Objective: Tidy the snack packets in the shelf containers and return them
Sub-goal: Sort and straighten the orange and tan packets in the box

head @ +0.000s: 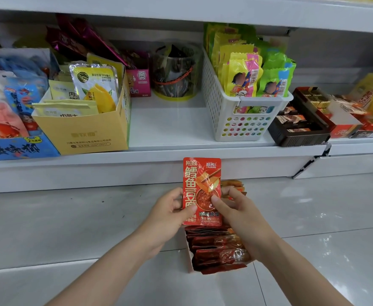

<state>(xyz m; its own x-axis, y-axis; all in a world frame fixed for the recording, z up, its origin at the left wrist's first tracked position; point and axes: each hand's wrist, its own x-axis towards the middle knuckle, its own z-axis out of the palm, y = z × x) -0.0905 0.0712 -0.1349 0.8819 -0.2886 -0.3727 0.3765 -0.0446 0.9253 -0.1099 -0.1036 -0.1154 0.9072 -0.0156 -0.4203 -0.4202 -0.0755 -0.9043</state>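
A red snack packet (pixel 201 184) stands upright between both hands, below the shelf's front edge. My left hand (pixel 170 208) pinches its left side with the thumb on the front. My right hand (pixel 232 208) pinches its right side, thumb on the front too. Beneath the hands, a small box (pixel 216 250) of several similar red packets sits on the tiled floor. More red packets (pixel 234 186) show behind my right hand. On the white shelf (pixel 170 129) there is a bare gap between a yellow carton (pixel 86 135) and a white basket (pixel 243 120).
A blue box (pixel 15 146) of packets stands at the shelf's far left. A clear tub (pixel 174 71) and a pink box (pixel 139 82) sit at the back. A dark tray of chocolates (pixel 300 129) and red and yellow boxes (pixel 358 111) are at the right. Grey floor tiles (pixel 70 228) lie below.
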